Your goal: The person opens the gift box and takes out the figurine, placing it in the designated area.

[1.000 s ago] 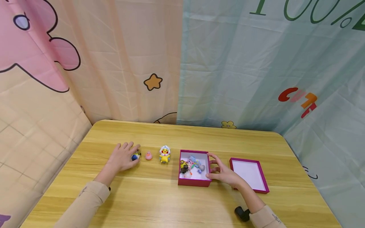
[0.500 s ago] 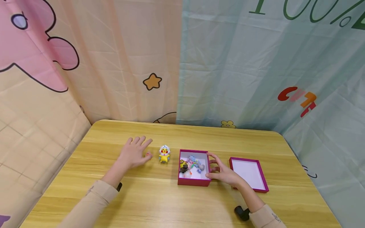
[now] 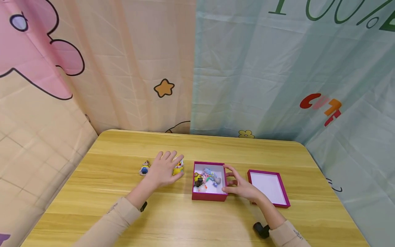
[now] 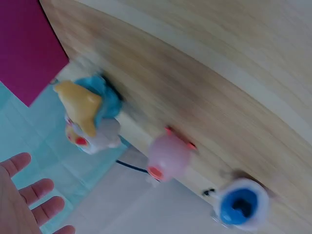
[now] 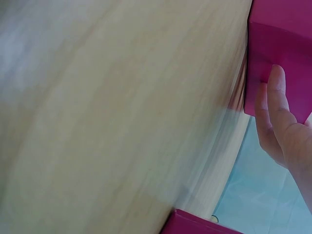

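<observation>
My left hand (image 3: 163, 172) reaches over the table with fingers spread, holding nothing. It partly covers a yellow figure with a white hood (image 3: 178, 167); whether they touch I cannot tell. A pink toy duck (image 4: 168, 157), hidden by the hand in the head view, stands beside that figure in the left wrist view. Left of the hand is a small white, blue and yellow figure (image 3: 144, 168). My right hand (image 3: 242, 185) holds the right wall of an open magenta box (image 3: 208, 196), its thumb at the front corner and other fingers (image 5: 277, 92) against the outer side.
Inside the box lie several small toys (image 3: 210, 177), among them a yellow figure (image 3: 198, 177). A magenta lid with a white inside (image 3: 268, 188) lies to the right of the box. A printed curtain (image 3: 247, 75) hangs behind the wooden table (image 3: 185, 219).
My left hand has moved right, from the blue and white figure past the pink duck to the yellow hooded figure. The toys stay where they were; my right hand keeps its place on the box.
</observation>
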Tool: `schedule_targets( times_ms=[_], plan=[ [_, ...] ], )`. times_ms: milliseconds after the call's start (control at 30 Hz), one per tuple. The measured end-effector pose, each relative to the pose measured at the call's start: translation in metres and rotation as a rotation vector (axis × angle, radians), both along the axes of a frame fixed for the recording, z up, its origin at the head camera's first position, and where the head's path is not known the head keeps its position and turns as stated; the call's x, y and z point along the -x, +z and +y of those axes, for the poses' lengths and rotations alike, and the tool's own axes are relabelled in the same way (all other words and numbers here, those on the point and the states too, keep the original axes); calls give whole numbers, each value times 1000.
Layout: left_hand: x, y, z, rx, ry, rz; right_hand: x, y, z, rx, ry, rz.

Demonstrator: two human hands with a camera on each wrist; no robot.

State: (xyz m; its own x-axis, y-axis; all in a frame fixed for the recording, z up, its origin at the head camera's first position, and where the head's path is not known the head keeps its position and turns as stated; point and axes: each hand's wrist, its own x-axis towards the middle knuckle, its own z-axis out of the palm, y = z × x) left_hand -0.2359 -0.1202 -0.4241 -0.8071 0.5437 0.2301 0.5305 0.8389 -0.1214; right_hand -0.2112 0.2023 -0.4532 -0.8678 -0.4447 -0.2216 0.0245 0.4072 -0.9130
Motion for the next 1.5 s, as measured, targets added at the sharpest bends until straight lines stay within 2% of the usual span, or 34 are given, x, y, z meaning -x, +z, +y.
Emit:
schedule_targets(
  times_ms=[167,400,633,800,1167,1500],
  plan=[
    [-5,-2,18,29,-42,22,0,0,0,6,-1,3],
    [-12,-6,38,51,-93,13,-1,-1,0,21,-2,2],
    [-14,-14,53,127,-135,52,-2,-1,0,28,-2,-1],
    [-16,-15,60,212,-116,43,-2,-1,0,36,6,1],
    [-20,-6,74,344,-48,20,-1,-1,1,30,7,0],
    [-21,-4,83,419,-27,18,-1,0,1,33,11,-4]
  ],
)
